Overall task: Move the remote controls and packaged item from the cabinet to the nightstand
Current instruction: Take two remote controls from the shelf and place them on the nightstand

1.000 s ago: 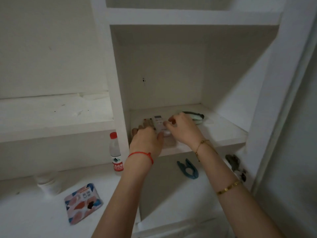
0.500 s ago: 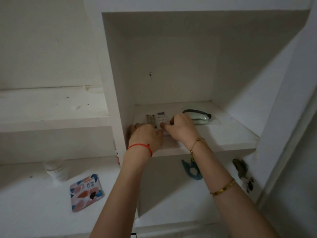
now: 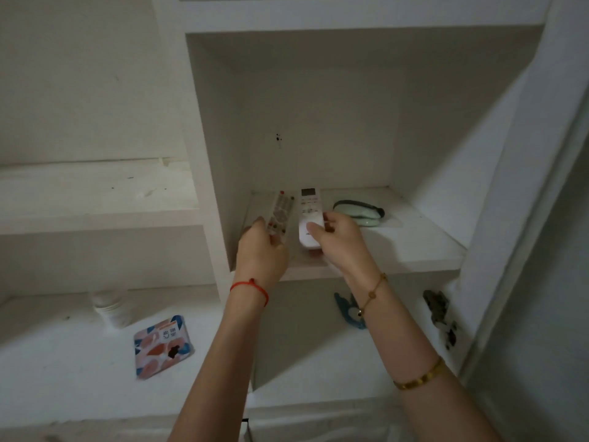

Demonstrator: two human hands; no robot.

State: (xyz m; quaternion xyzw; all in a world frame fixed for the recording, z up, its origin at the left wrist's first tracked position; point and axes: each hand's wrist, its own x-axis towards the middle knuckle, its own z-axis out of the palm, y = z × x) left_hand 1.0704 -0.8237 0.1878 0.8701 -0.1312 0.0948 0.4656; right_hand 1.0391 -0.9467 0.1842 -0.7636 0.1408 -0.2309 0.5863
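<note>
Two remotes are gripped at once inside the cabinet (image 3: pixel 366 256), on its shelf. Left hand (image 3: pixel 259 250): fingers closed around the lower end of the grey remote (image 3: pixel 280 213). Right hand (image 3: pixel 341 240): fingers closed on the near end of the white remote (image 3: pixel 309 218), thumb on its face. Both grips sit far from the remotes' middles, so either could pivot and slip on lifting. The packaged item (image 3: pixel 358 211) lies just beside the right hand; a careless withdrawal might knock it.

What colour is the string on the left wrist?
Red: a thin red string bracelet around the left wrist, clear in the head view.
</note>
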